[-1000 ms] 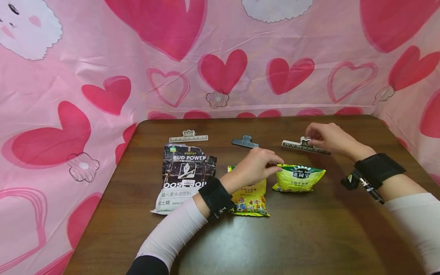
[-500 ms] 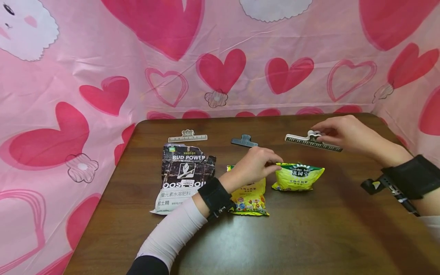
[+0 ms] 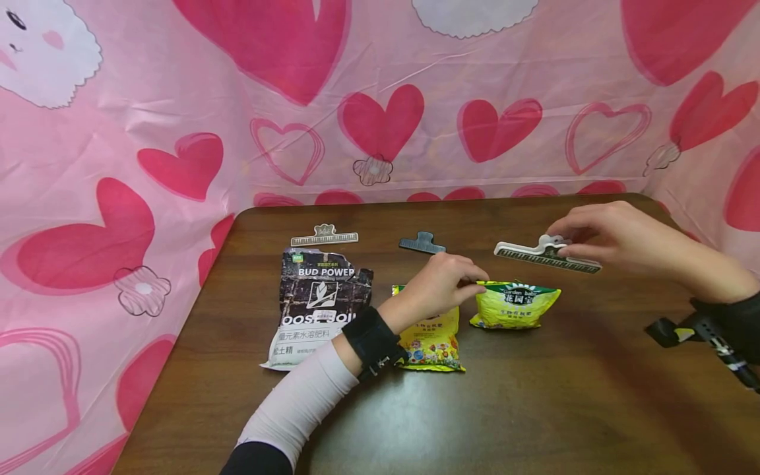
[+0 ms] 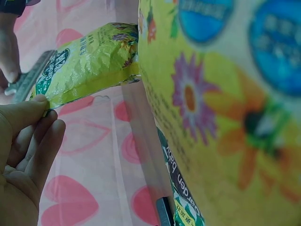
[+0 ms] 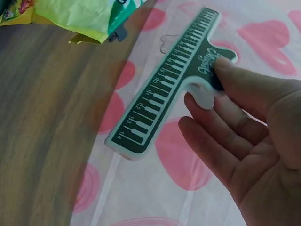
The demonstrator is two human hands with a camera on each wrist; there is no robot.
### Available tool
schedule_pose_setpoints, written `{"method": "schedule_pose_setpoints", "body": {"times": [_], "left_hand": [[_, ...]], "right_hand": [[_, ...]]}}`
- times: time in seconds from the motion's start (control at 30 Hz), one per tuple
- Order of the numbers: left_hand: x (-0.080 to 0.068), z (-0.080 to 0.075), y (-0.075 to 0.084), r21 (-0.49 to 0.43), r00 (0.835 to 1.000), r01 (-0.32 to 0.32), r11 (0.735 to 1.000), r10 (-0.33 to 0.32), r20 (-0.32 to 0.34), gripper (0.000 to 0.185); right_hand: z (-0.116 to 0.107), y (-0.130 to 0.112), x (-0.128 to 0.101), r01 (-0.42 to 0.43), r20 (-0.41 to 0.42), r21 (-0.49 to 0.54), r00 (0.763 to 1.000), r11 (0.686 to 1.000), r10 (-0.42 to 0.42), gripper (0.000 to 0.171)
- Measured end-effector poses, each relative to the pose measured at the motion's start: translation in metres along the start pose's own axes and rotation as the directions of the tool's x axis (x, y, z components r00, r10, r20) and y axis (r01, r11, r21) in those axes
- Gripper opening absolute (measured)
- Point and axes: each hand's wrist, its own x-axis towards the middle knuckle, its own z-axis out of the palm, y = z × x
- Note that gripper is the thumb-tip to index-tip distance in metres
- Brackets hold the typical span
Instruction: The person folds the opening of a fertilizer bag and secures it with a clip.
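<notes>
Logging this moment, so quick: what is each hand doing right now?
Left hand: pinching the corner of the green bag.
Right hand: pinching the ruler clip, held above the table.

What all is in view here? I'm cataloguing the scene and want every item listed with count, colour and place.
Bag clips: 3. White-and-green one held above the table at right; pale one at back left; dark one at back centre.
Bags: 3. Black-and-white at left; yellow flowered in the middle; yellow-green to its right.
Table: 1, dark brown wood.
Cloth: 1, pink with red hearts, behind and beside the table.
Hands: left hand pinches the yellow-green bag's corner; right hand pinches the white-and-green clip.
</notes>
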Motion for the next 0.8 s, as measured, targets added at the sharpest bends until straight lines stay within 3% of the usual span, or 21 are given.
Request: {"method": "schedule_pose_setpoints", "body": {"times": [0.37,0.63,0.8], "left_hand": [[-0.001,0.000,0.001,0.001,1.000,-0.007,1.000,0.007,-0.011,0.020],[-0.002,0.001,-0.001,-0.016,1.000,-0.009,1.000,0.009,-0.020,0.019],[-0.002,0.002,0.000,-0.017,1.000,-0.006,1.000,0.006,-0.026,0.020]], "right_hand": [[0.003,0.000,-0.011,0.131,-0.014,0.042,0.991,0.990,-0.131,0.043],[0.008,-0.002,-0.011,0.266,-0.045,0.022,0.963,0.964,-0.265,0.045],[0.011,-0.004,-0.012,0.285,-0.064,0.011,0.957,0.958,-0.284,0.045]]}}
